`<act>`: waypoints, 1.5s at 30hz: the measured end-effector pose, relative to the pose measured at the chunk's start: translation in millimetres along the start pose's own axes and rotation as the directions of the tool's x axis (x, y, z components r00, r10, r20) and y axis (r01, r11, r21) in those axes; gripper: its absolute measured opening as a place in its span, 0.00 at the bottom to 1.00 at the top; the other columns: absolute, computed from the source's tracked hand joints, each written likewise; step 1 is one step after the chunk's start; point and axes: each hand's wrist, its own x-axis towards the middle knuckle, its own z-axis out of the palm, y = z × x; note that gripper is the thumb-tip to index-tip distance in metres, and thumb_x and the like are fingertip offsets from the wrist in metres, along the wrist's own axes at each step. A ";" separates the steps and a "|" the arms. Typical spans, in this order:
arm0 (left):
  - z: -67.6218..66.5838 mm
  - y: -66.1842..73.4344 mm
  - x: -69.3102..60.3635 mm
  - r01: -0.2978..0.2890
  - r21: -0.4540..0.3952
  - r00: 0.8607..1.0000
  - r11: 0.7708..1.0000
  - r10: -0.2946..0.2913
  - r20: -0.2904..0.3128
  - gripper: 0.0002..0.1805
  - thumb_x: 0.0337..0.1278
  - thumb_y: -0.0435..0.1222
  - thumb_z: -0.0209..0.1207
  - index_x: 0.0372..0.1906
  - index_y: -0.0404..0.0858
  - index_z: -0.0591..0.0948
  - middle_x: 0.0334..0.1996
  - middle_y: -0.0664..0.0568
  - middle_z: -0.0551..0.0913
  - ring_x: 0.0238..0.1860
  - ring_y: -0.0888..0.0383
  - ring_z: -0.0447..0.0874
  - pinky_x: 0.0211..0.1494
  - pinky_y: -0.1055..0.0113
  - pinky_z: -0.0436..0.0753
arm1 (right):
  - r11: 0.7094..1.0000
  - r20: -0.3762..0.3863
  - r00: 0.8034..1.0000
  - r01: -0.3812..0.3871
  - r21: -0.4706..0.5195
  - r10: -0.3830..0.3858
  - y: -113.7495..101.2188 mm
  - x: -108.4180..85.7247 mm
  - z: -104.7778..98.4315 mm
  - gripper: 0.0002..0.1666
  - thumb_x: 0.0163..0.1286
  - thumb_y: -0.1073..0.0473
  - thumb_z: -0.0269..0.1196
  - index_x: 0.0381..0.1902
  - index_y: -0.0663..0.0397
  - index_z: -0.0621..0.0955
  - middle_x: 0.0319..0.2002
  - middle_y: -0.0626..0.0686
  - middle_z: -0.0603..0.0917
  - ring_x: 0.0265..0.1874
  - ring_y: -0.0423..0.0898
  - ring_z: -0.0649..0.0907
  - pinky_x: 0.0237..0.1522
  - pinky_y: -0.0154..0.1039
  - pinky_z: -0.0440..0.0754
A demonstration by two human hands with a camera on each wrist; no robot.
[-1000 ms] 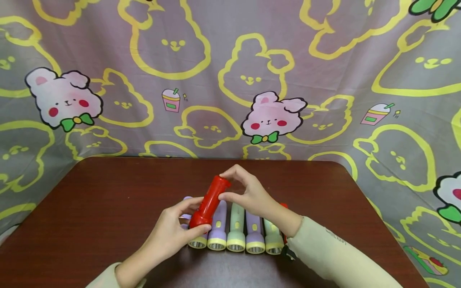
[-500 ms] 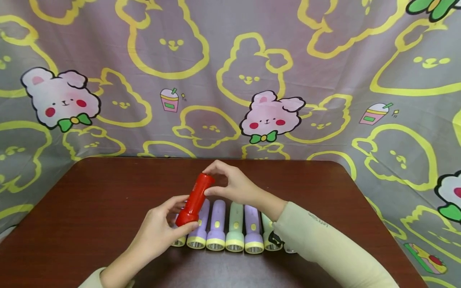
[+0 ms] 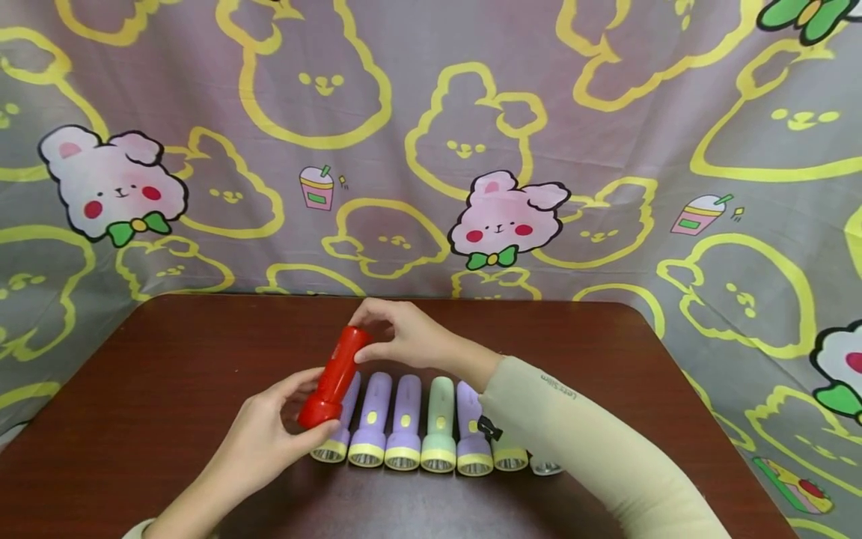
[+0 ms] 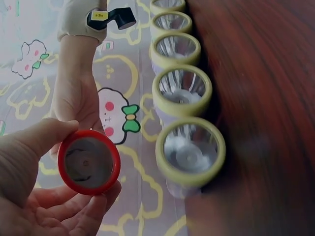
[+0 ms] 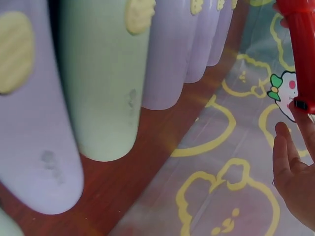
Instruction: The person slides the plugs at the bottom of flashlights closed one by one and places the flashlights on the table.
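A red flashlight (image 3: 338, 367) is tilted above the left end of a row of flashlights, held between both hands. My left hand (image 3: 263, 423) grips it around the wide head, with the thumb on the near side. My right hand (image 3: 412, 335) pinches the narrow tail end from the upper right. The left wrist view shows the red rim and clear lens (image 4: 88, 162) facing that camera. In the right wrist view the red barrel (image 5: 304, 54) stands at the right edge. Lilac flashlights (image 3: 372, 415) and a green flashlight (image 3: 441, 423) lie side by side below, lens ends toward me.
Further right in the row, another lilac flashlight (image 3: 474, 449), a green flashlight (image 3: 510, 457) and a silver-faced lens (image 3: 545, 466) are partly covered by the right sleeve (image 3: 579, 434). All lie on a brown table (image 3: 168, 359). A cartoon-printed curtain (image 3: 404, 165) hangs behind it.
Both hands have carried the red flashlight leftward, from above the row's middle-left to its left end. More of the lilac flashlights shows now, while the right sleeve covers more of the row's right end.
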 end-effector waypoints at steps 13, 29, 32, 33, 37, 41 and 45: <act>-8.2 -13.8 -8.7 0.115 0.125 0.993 0.985 -0.112 -0.031 0.35 0.37 0.42 0.79 0.56 0.37 0.81 0.40 0.49 0.88 0.31 0.61 0.84 0.33 0.70 0.82 | 0.987 0.157 0.984 0.102 -0.123 -0.082 4.0 37.5 16.0 0.21 0.60 0.55 0.73 0.49 0.50 0.80 0.48 0.48 0.87 0.52 0.41 0.84 0.52 0.34 0.80; -4.3 -28.3 -9.5 0.199 0.185 0.980 0.962 -0.198 -0.027 0.36 0.40 0.44 0.78 0.55 0.31 0.79 0.42 0.43 0.88 0.32 0.57 0.87 0.34 0.67 0.83 | 0.963 0.283 0.958 0.109 -0.246 -0.036 2.0 66.2 28.1 0.17 0.61 0.55 0.73 0.46 0.52 0.81 0.37 0.45 0.87 0.34 0.34 0.83 0.39 0.23 0.77; -3.9 -30.3 -9.6 0.213 0.182 0.977 0.960 -0.215 -0.011 0.37 0.40 0.45 0.78 0.56 0.31 0.79 0.42 0.42 0.88 0.32 0.57 0.86 0.32 0.68 0.82 | 0.958 0.287 0.958 0.099 -0.271 -0.018 2.1 67.1 29.8 0.18 0.61 0.55 0.73 0.46 0.52 0.81 0.37 0.45 0.87 0.33 0.34 0.82 0.39 0.23 0.77; -3.7 -31.2 -9.6 0.217 0.181 0.975 0.959 -0.221 -0.003 0.37 0.40 0.45 0.78 0.56 0.31 0.79 0.43 0.42 0.88 0.32 0.58 0.86 0.32 0.69 0.82 | 0.955 0.287 0.958 0.097 -0.281 -0.012 2.5 67.2 30.6 0.18 0.61 0.54 0.73 0.46 0.51 0.81 0.37 0.45 0.86 0.34 0.33 0.82 0.38 0.23 0.77; -2.3 -34.7 -10.4 0.243 0.172 0.967 0.955 -0.253 0.037 0.39 0.41 0.48 0.77 0.57 0.30 0.78 0.44 0.41 0.87 0.33 0.58 0.86 0.32 0.70 0.81 | 0.948 0.295 0.956 0.096 -0.304 -0.002 4.6 66.9 35.0 0.18 0.61 0.54 0.73 0.46 0.51 0.81 0.38 0.45 0.86 0.35 0.34 0.82 0.39 0.22 0.77; -0.7 -38.8 -12.1 0.264 0.178 0.958 0.948 -0.279 0.064 0.41 0.41 0.51 0.77 0.58 0.31 0.78 0.44 0.43 0.87 0.33 0.58 0.86 0.32 0.70 0.80 | 0.943 0.313 0.950 0.092 -0.320 0.013 6.7 66.5 40.1 0.18 0.62 0.54 0.73 0.46 0.51 0.81 0.39 0.45 0.86 0.36 0.34 0.81 0.39 0.22 0.77; 0.8 -41.1 -11.7 0.274 0.178 0.953 0.945 -0.292 0.083 0.40 0.41 0.52 0.76 0.58 0.31 0.78 0.44 0.44 0.87 0.34 0.57 0.87 0.32 0.69 0.79 | 0.939 0.319 0.947 0.076 -0.337 0.037 9.4 66.8 43.7 0.17 0.62 0.52 0.72 0.46 0.50 0.81 0.40 0.45 0.85 0.36 0.33 0.81 0.40 0.22 0.76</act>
